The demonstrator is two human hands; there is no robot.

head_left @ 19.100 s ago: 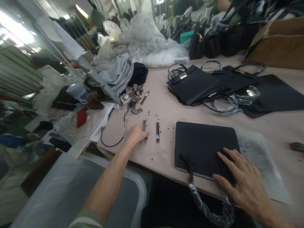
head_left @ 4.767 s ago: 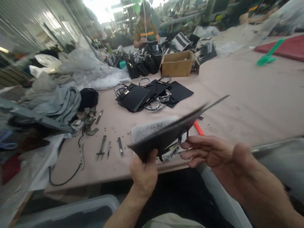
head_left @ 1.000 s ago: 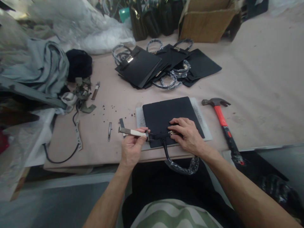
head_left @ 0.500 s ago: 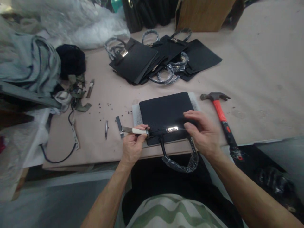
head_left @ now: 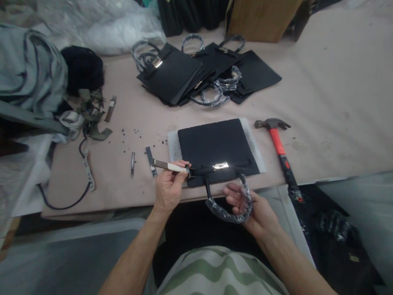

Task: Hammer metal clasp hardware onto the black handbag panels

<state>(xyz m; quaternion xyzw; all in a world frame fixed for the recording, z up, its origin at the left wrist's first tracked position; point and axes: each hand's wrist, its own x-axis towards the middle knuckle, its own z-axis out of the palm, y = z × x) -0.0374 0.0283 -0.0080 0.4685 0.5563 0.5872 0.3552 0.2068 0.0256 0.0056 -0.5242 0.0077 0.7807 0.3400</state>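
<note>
1. Both hands are working at the near edge of the black bag panel (head_left: 216, 145), which is lying flat on a white pad (head_left: 256, 145).
2. Left hand (head_left: 167, 190) is clamping a slim tool (head_left: 170, 166), its long axis running sideways toward the handle's left root.
3. Right hand (head_left: 250, 205) is cupping the wrapped handle (head_left: 229, 207), fingers curled under it, just below the metal clasp (head_left: 221, 166).
</note>
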